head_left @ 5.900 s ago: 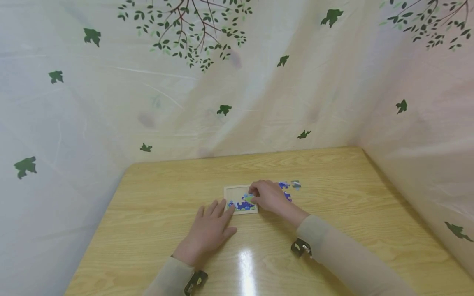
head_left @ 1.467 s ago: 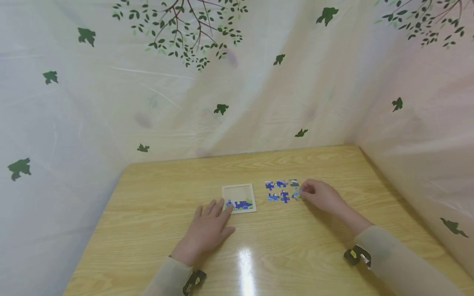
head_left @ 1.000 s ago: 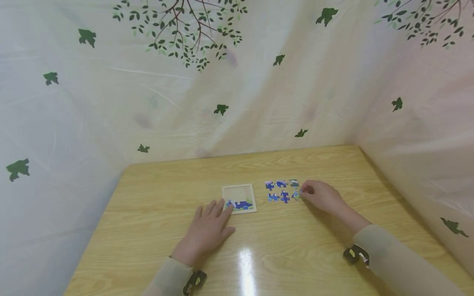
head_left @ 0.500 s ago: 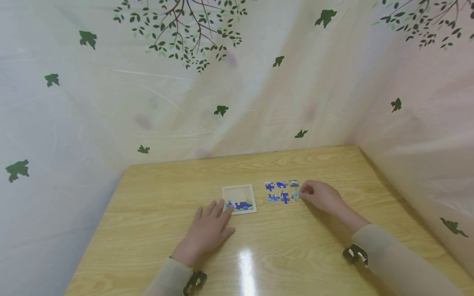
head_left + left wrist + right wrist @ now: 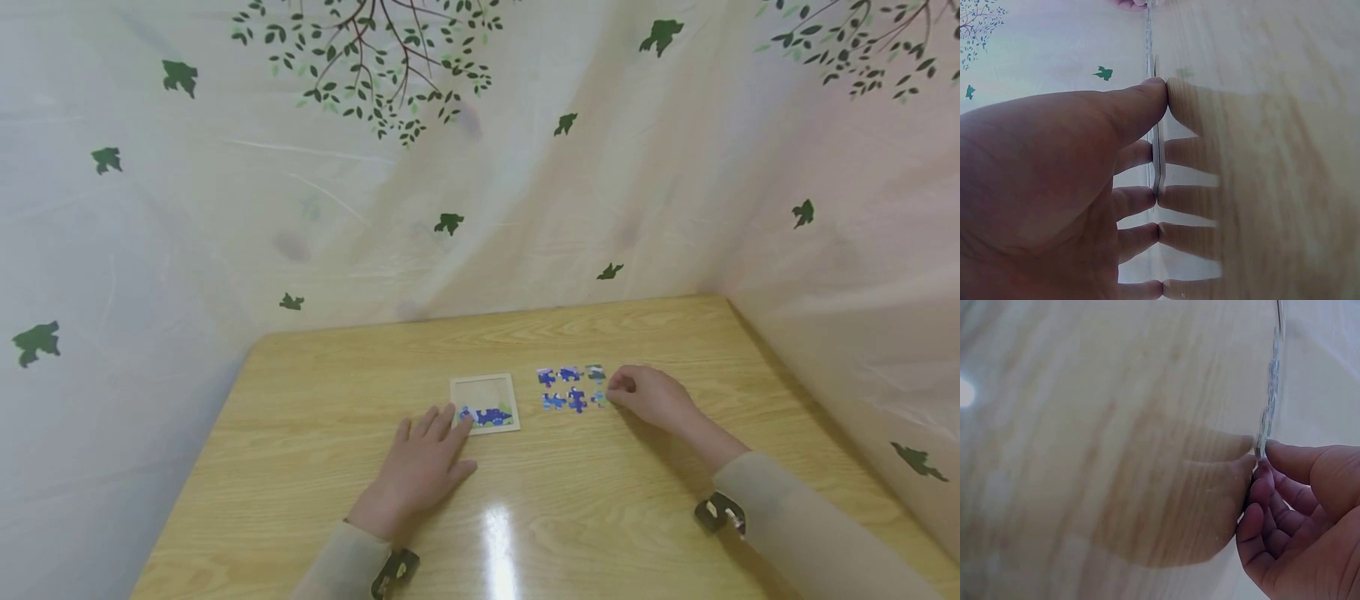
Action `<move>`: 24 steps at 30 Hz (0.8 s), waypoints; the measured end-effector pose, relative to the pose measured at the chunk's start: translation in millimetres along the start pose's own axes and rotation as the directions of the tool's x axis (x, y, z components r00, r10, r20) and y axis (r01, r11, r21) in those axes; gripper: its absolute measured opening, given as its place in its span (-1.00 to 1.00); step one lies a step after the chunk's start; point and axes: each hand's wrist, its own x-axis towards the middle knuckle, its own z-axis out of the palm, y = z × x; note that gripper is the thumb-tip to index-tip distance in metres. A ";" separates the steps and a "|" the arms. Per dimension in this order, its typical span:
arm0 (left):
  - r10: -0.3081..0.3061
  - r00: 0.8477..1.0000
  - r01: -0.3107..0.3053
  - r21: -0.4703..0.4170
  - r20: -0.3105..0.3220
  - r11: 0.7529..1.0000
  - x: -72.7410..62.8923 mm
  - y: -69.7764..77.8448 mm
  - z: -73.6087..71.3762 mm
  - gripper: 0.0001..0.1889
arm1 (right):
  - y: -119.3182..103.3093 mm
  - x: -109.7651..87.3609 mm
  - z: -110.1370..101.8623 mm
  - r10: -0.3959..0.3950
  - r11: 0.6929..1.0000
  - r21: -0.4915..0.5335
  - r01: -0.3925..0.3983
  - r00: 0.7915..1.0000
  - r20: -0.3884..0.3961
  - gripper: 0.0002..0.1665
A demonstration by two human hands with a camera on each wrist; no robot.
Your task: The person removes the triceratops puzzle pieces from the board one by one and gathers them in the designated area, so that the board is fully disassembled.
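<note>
A small pale-framed puzzle tray [image 5: 483, 379] lies on the table, with blue and green puzzle pieces [image 5: 492, 416] along its lower part. The left hand [image 5: 420, 467] rests beside it, fingers spread and fairly straight, fingertips on the tray's lower left corner. In the left wrist view the thumb [image 5: 1141, 109] and fingers lie at the thin tray edge [image 5: 1158, 156]. Right of the tray, the right hand [image 5: 652, 398] pinches the edge of a light green-blue puzzle piece [image 5: 597, 398] lying flat. In the right wrist view, thumb and curled fingers [image 5: 1263, 487] meet at that edge.
Several more loose puzzle pieces [image 5: 568, 374] lie in two rows between the tray and the right hand. The wooden table [image 5: 360, 375] meets a hanging cloth [image 5: 345, 250] with leaf prints at its back and sides.
Since the oldest frame the right hand has moved right, from the tray to the far end of the loose pieces, apparently carrying the green-blue piece. Over the last second both hands stay nearly still.
</note>
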 end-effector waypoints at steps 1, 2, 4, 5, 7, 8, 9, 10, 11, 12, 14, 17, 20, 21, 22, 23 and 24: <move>0.000 1.000 0.000 0.000 -0.001 1.000 0.2 0.0 0.2 -0.25 | 0.6 0.2 -0.5 0.000 1.000 0.003 0.000 1.000 0.004 -0.80; 0.002 1.000 -0.002 0.001 -0.002 1.000 0.5 0.0 0.3 -0.25 | 0.8 0.6 -1.1 0.000 1.000 0.006 0.000 1.000 0.008 -0.80; 0.001 1.000 -0.001 -0.003 -0.002 1.000 0.9 0.1 0.5 -0.24 | 0.2 1.4 -2.4 0.009 1.000 0.015 -0.009 1.000 0.013 -0.78; 0.002 1.000 -0.002 -0.006 -0.003 1.000 1.2 0.2 0.5 -0.24 | -0.1 1.9 -3.2 0.013 1.000 0.018 -0.013 1.000 0.013 -0.78; 0.000 1.000 0.000 -0.014 -0.003 1.000 1.2 0.6 -0.1 -0.24 | -2.1 2.0 -5.6 0.018 1.000 0.024 -0.018 1.000 0.008 -0.76; 0.001 1.000 -0.001 -0.014 -0.003 1.000 1.4 0.7 -0.4 -0.24 | -4.2 2.1 -7.0 0.021 0.999 0.028 -0.021 1.000 0.003 -0.75; 0.001 1.000 -0.002 -0.018 -0.005 1.000 1.5 0.8 -0.8 -0.24 | -6.5 2.1 -8.5 0.023 0.999 0.031 -0.023 1.000 -0.001 -0.74; 0.002 1.000 -0.002 -0.020 -0.004 1.000 1.6 0.8 -1.0 -0.24 | -9.4 2.1 -10.2 0.020 0.999 0.034 -0.020 1.000 -0.005 -0.74; 0.002 1.000 -0.002 -0.017 -0.005 1.000 1.7 0.8 -1.5 -0.24 | -12.7 2.4 -11.7 0.017 0.999 0.034 -0.017 1.000 -0.009 -0.73; 0.002 1.000 -0.002 -0.014 -0.004 1.000 1.7 0.9 -1.9 -0.24 | -16.8 2.4 -13.2 0.013 0.999 0.035 -0.013 1.000 -0.012 -0.73; 0.003 1.000 -0.003 -0.010 -0.003 1.000 1.9 0.5 -2.0 -0.25 | -25.6 3.0 -14.8 -0.001 0.999 0.036 0.001 1.000 -0.012 -0.72; 0.007 1.000 -0.007 -0.008 -0.006 1.000 1.7 0.1 -2.0 -0.25 | -40.0 4.9 -14.0 -0.028 0.999 0.038 0.028 1.000 -0.014 -0.73; 0.007 1.000 -0.007 -0.010 -0.004 1.000 1.6 -0.4 -1.1 -0.26 | -56.2 7.9 -10.3 -0.057 0.997 0.047 0.057 0.998 -0.012 -0.74; 0.008 1.000 -0.008 -0.011 -0.007 1.000 1.4 -0.4 -0.8 -0.26 | -62.1 9.2 -8.3 -0.062 0.997 0.046 0.062 0.998 -0.012 -0.75; 0.007 1.000 -0.007 -0.010 -0.005 1.000 1.3 -0.4 -0.7 -0.26 | -68.0 10.6 -6.4 -0.071 0.996 0.046 0.071 0.997 -0.011 -0.76; 0.005 1.000 -0.006 -0.009 -0.004 1.000 1.1 -0.3 -0.4 -0.26 | -73.8 12.3 -3.9 -0.077 0.996 0.049 0.077 0.997 -0.011 -0.77; 0.005 1.000 -0.005 -0.009 -0.004 1.000 1.2 -0.1 -0.4 -0.26 | -79.7 13.6 -1.4 -0.083 0.995 0.058 0.084 0.996 -0.006 -0.78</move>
